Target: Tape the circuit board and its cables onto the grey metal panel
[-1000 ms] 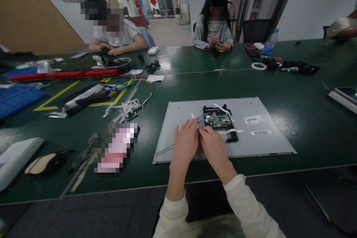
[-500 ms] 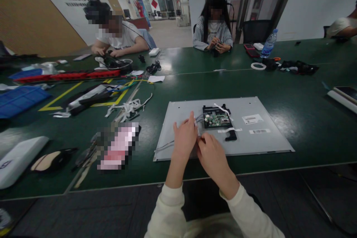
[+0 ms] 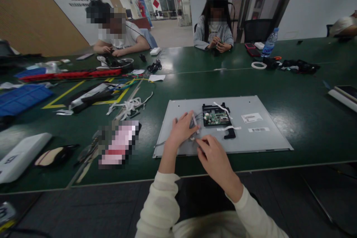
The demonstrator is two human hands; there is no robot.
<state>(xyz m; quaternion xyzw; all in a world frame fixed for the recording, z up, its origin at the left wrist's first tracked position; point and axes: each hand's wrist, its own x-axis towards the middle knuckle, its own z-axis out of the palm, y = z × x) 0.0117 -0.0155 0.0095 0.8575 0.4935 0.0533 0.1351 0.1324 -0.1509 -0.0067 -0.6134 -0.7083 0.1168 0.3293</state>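
Note:
A flat grey panel [image 3: 267,111] lies on the table in front of me, with a green circuit board [image 3: 218,118] in a black frame on it. My left hand [image 3: 182,131] rests on the panel left of the board, fingers apart, beside a strip of white tape [image 3: 195,122] and grey cables [image 3: 198,116]. My right hand [image 3: 216,156] is over the panel's near edge. Its index finger reaches toward a small pale piece [image 3: 192,139] below my left hand, with the thumb apart from the finger. Whether a fingertip touches that piece is unclear.
Left of the panel lie a phone [image 3: 119,143], tangled white strips [image 3: 131,107], a white box [image 3: 23,158] and a blue basket [image 3: 23,98]. Two people sit across the table. A water bottle [image 3: 270,42] and a tape roll [image 3: 259,65] stand far right.
My hands have moved apart. The left hand has shifted left and flattened, uncovering the white tape and the small pale piece; the right has drawn slightly down and away from it.

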